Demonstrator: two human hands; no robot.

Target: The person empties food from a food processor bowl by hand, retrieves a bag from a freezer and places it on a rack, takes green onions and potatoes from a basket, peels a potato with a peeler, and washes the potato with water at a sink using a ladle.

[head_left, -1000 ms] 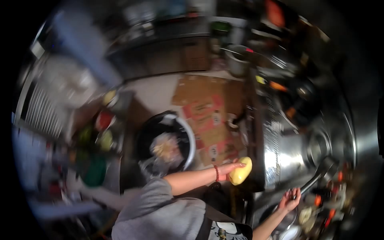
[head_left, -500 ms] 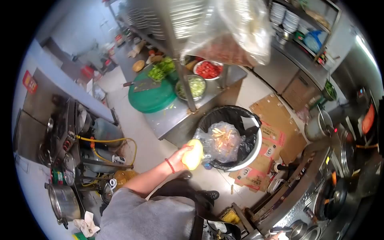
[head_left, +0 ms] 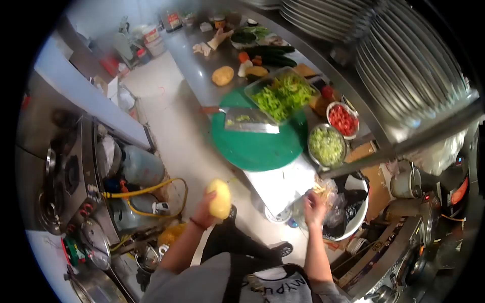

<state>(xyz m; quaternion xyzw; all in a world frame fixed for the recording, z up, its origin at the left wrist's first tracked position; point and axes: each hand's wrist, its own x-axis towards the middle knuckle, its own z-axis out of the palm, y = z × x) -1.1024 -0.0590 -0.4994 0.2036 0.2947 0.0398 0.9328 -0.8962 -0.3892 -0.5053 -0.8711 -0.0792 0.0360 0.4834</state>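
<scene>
A peeled yellow potato (head_left: 220,199) is gripped in my left hand (head_left: 204,210), held over the floor in front of the counter. My right hand (head_left: 314,211) hangs near the rim of the black-lined bin, its fingers curled together in front of a clear plastic bag (head_left: 334,217). Pale strips (head_left: 323,191) show in that bag. What those right fingers hold, if anything, I cannot make out. On the round green cutting board (head_left: 252,151) lies a cleaver (head_left: 251,121) with green scraps on its blade. A clear tub of leafy greens (head_left: 284,97) sits at the board's far edge.
A bowl of chopped green vegetable (head_left: 327,146) and a bowl of cut red pieces (head_left: 342,120) stand right of the board. An unpeeled potato (head_left: 223,76) and cucumbers (head_left: 275,55) lie farther back. Stacked plates (head_left: 409,65) fill the shelf overhead. A yellow hose (head_left: 151,191) loops at left.
My view has swung toward the counter and nearer to it. The potato stays in my left hand, now farther left of the bin. My right hand has come into sight by the bin.
</scene>
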